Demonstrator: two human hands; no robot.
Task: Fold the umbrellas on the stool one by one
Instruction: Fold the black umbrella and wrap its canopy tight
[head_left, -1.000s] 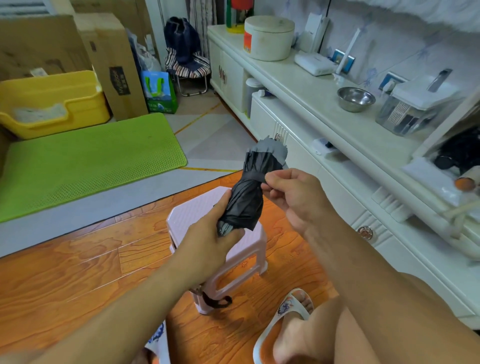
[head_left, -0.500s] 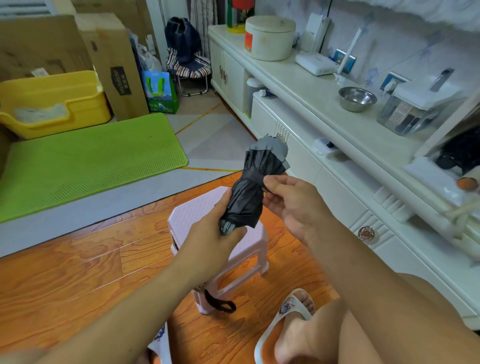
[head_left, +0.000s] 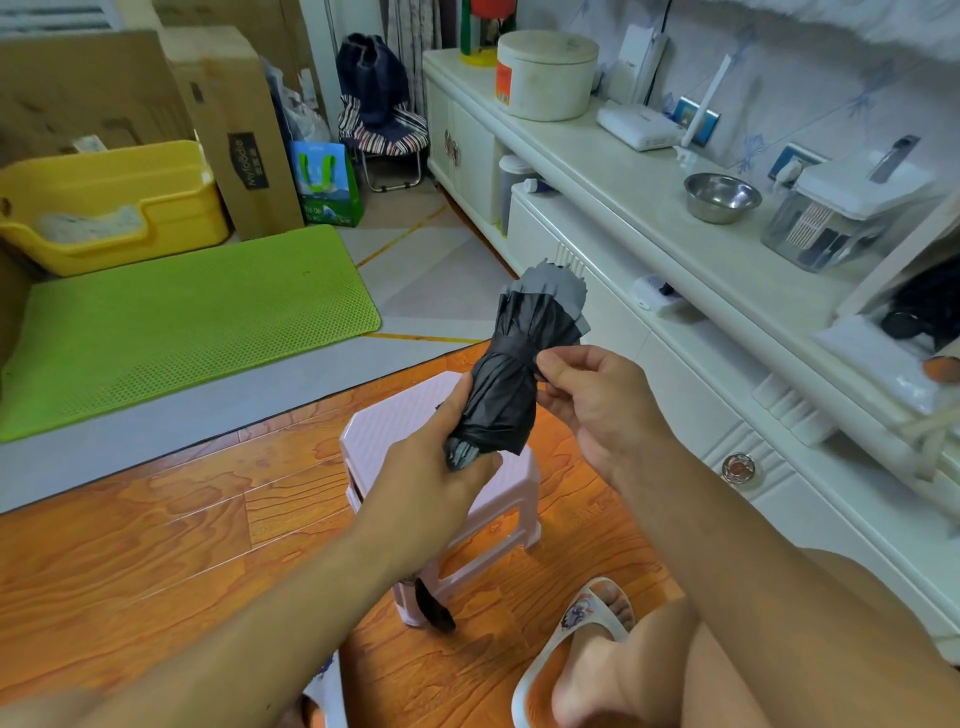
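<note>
Gripping umbrella (head_left: 511, 384): left hand (head_left: 426, 483) | right hand (head_left: 597, 400) pinching strap | stool (head_left: 395, 421) on wood floor (head_left: 156, 519)

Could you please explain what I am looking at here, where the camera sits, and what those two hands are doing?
There is no machine here: a person wears one wide-angle camera on the head, looking forward and down, so both forearms reach in from the bottom edge. The left hand grips the lower end of a folded black umbrella, held up in the air. The right hand pinches something small and dark at the umbrella's middle, likely its closing strap, though that is hard to tell. Below stands a pink plastic stool on a wooden floor; its visible top carries nothing. A white cabinet runs along the right.
</note>
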